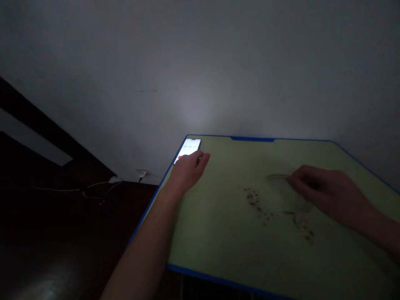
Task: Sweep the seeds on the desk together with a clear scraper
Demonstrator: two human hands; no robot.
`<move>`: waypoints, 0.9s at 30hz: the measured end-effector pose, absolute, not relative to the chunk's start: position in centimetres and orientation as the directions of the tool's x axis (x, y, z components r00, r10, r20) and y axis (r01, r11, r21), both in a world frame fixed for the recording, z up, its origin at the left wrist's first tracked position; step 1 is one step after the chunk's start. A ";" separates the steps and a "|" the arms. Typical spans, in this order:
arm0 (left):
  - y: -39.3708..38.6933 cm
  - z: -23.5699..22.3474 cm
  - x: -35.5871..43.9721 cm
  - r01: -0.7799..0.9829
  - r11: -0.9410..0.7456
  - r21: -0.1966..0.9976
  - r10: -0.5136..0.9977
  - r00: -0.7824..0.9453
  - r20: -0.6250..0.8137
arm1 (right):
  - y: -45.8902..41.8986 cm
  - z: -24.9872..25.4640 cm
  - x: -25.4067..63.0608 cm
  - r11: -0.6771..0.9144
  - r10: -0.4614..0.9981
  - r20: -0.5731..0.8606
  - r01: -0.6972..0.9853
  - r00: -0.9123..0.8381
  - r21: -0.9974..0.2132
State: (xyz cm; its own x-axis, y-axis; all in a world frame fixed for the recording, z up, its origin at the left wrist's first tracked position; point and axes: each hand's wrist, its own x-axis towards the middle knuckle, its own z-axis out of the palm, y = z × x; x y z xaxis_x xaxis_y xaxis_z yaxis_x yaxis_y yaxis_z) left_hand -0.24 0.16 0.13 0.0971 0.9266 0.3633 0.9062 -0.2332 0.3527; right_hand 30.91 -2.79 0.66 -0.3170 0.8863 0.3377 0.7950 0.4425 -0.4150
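Observation:
My left hand (191, 167) is curled at the far left of the table, overlapping the lower end of a lit phone (191, 146). Its fingers are drawn together; whether anything is inside them is hidden. On the right, my right hand (321, 185) has thumb and fingers pinched at the rim of a clear, round dish (279, 196). The dish is faint and blurred, so its depth and contents are hard to make out. Small dark and pale bits (254, 202) lie scattered to its left, and more bits (306, 231) lie in front of it.
The pale green tabletop (212, 237) has a blue edge (253, 139) and stands against a grey wall (200, 62). Left of it, a plug (143, 174) sits in a wall socket, with white cables (106, 189) along the dark floor. The room is dim.

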 end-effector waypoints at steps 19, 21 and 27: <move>0.6 0.6 0.4 0.888 -0.191 0.418 0.980 0.148 0.133 | -0.2 -0.6 37.0 0.298 0.952 0.238 0.746 -0.191 -0.595; 0.6 0.5 0.3 0.885 -0.196 0.423 0.979 0.150 0.138 | -0.2 -1.0 36.8 0.285 0.958 0.208 0.726 -0.196 -0.626; 0.3 0.6 0.4 0.900 -0.202 0.387 0.975 0.148 0.166 | -0.7 -2.2 35.0 0.197 0.968 0.047 0.625 -0.248 -0.756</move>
State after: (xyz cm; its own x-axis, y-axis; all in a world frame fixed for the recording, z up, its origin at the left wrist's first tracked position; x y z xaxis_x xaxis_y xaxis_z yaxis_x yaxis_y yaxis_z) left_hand 0.43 0.28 0.60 0.1479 0.9750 0.1656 0.8996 -0.2022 0.3871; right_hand 34.98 -0.66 -2.19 -0.2480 0.9676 0.0474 0.6246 0.1971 -0.7556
